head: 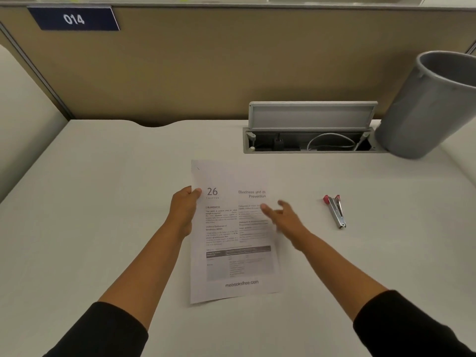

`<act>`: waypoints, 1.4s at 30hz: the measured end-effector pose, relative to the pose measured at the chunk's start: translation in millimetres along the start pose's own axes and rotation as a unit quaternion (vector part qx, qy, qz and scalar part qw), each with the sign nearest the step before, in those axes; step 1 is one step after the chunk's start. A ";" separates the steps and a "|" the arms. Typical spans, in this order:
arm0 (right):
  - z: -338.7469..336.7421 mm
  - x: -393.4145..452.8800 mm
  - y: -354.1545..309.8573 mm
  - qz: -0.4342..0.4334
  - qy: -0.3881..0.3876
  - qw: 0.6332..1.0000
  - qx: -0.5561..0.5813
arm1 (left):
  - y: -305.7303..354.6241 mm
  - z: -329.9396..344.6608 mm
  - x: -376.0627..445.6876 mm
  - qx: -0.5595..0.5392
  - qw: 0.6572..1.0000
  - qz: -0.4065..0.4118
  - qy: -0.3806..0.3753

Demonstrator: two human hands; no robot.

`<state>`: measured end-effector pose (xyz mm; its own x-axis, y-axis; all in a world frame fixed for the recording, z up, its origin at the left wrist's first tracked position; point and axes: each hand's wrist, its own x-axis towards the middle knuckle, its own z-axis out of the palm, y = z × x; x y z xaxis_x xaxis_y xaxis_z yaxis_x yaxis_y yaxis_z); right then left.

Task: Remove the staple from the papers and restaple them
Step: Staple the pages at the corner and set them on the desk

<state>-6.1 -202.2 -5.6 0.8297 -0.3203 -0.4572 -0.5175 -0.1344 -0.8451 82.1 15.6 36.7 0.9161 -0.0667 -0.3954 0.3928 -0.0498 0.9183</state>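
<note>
White desk [103,202]; left hand [184,211] pinched papers [231,269]; right hand [282,215] blurred, fingers spread; stapler [334,211] rightward; one-handed hold risked the sheets slipping.

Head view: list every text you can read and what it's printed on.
"014": blue sign on the partition.
"26", "Blindness and its Prevention", "BLINDNESS", "mebooksfree.com": top sheet of the papers.
Body paragraphs and table on that sheet: too blurred.
Stapler, grey bin: no readable text.
</note>
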 end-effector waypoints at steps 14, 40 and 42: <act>11.7 -50.3 21.9 -0.049 -0.002 0.998 0.039 | 1.7 -26.2 -27.4 -0.079 0.996 0.007 -0.035; 67.3 30.6 -62.4 0.079 -0.088 0.980 0.158 | 1.0 -60.2 42.7 0.000 0.999 -0.028 0.026; 75.2 50.3 -72.5 0.095 -0.073 0.979 0.167 | 5.5 -61.2 64.8 0.004 0.999 -0.034 0.037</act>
<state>88.9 -138.0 11.9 0.7590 -0.1687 -0.6289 -0.5883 0.2363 -0.7734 148.6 72.0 17.3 0.8906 0.0105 -0.4548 0.4545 -0.0601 0.8887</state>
